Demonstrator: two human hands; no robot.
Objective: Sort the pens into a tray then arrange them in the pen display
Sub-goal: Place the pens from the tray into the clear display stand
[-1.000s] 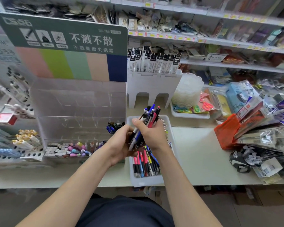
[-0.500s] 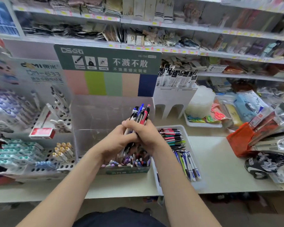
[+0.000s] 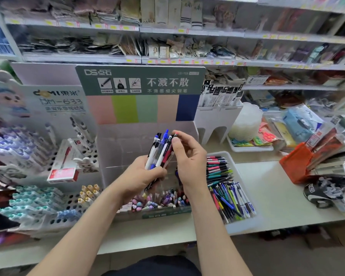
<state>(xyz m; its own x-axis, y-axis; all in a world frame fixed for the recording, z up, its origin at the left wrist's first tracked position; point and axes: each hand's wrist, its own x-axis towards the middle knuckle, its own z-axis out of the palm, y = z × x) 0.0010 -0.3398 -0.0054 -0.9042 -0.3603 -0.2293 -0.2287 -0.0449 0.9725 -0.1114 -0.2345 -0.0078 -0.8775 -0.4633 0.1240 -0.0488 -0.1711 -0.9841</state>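
Observation:
My left hand (image 3: pixel 141 178) grips a bundle of pens (image 3: pixel 161 151), white, blue, black and red, held upright in front of the clear pen display (image 3: pixel 147 140). My right hand (image 3: pixel 189 158) pinches the top of a red pen at the right side of the bundle. The display's front row holds several small coloured pens (image 3: pixel 161 200). The white tray (image 3: pixel 245 224) stands to the right of my hands, with several pens (image 3: pixel 225 186) lying sorted in it.
A white perforated pen rack (image 3: pixel 38 206) with several markers stands at the left. A white holder (image 3: pixel 217 120) and plastic cups (image 3: pixel 245 122) stand behind the tray. Packaged goods and an orange pouch (image 3: pixel 295 162) crowd the right. Shelves rise behind.
Both hands carried the pen bundle from above the tray leftward to the front of the display. My right hand shifted from gripping the bundle to pinching one red pen.

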